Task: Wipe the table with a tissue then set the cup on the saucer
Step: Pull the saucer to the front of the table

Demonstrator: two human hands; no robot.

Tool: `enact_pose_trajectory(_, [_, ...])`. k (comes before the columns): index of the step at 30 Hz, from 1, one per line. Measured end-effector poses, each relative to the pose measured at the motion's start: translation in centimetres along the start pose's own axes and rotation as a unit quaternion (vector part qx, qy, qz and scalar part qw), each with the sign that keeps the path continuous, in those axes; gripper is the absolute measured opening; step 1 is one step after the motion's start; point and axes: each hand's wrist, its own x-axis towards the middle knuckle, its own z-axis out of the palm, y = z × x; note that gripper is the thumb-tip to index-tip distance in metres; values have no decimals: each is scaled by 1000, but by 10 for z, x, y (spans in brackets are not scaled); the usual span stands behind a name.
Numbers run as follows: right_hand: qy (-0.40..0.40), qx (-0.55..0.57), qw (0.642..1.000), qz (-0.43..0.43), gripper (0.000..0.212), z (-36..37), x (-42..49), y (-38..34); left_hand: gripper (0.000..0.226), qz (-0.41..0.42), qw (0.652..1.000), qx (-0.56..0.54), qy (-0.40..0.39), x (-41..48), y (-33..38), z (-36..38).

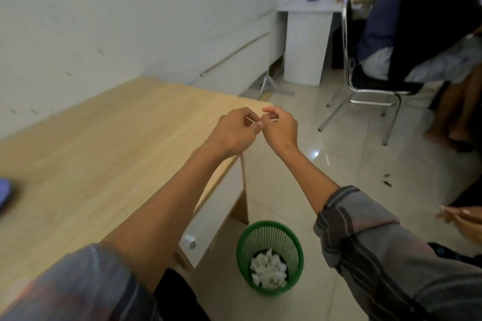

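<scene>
My left hand (234,131) and my right hand (282,130) meet above the far right corner of the light wooden table (104,138). The fingers of both hands are pinched together on a thin white strip (273,119), which looks like a tissue seen edge-on; most of it is hidden by my fingers. A blurred blue object (3,194) lies on the table at the left edge of the view; I cannot tell whether it is the cup or the saucer.
A green mesh bin (240,250) holding several crumpled white tissues stands on the tiled floor below the table's right end. A metal chair (365,92) with a seated person is at the back right. Another person's hand (464,219) shows at the right edge.
</scene>
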Motion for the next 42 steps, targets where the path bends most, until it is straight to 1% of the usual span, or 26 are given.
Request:
enact_pose_trajectory(4, [-42,13,996,-76,26,42,-7,-59,15,17,996,13,85,-19,-6,-65])
enact_pose_trajectory(9, [-145,32,980,-135,25,123,-46,-107,18,-12,984,38,176,-63,-48,-140])
enact_pose_trajectory(12, [-221,32,962,-158,24,174,-79,-128,19,-62,973,48,219,-99,-89,-178])
enact_pose_trajectory(16, [-321,26,932,-166,9,238,-122,-147,19,-146,952,62,261,-149,-152,-217])
enact_pose_trajectory(20, [-391,-22,904,-169,13,295,-152,-156,17,-232,919,62,311,-198,-209,-251])
enact_pose_trajectory(23, [-404,-56,898,-163,15,333,-164,-159,21,-293,883,50,362,-229,-245,-271])
enact_pose_trajectory(26, [-398,-74,904,-140,15,364,-171,-159,23,-341,845,14,412,-250,-275,-284])
enact_pose_trajectory(28, [-391,-94,906,-134,21,380,-174,-158,27,-371,824,-5,428,-258,-293,-290])
enact_pose_trajectory(30, [-379,-111,910,-129,25,392,-176,-157,37,-400,810,-19,429,-261,-308,-292])
enact_pose_trajectory(33, [-386,-123,907,-111,23,405,-181,-156,47,-423,801,-18,424,-260,-323,-292])
enact_pose_trajectory(37, [-402,-141,899,-105,21,413,-185,-157,50,-434,802,-23,410,-255,-327,-295])
enact_pose_trajectory(39, [-401,-135,902,-87,21,415,-185,-156,43,-426,811,-31,400,-253,-325,-297])
enact_pose_trajectory(41, [-398,-120,907,-64,22,414,-186,-154,24,-415,820,-50,391,-251,-325,-297])
enact_pose_trajectory(42, [-396,-113,910,-53,23,413,-186,-154,18,-413,820,-62,390,-251,-326,-297])
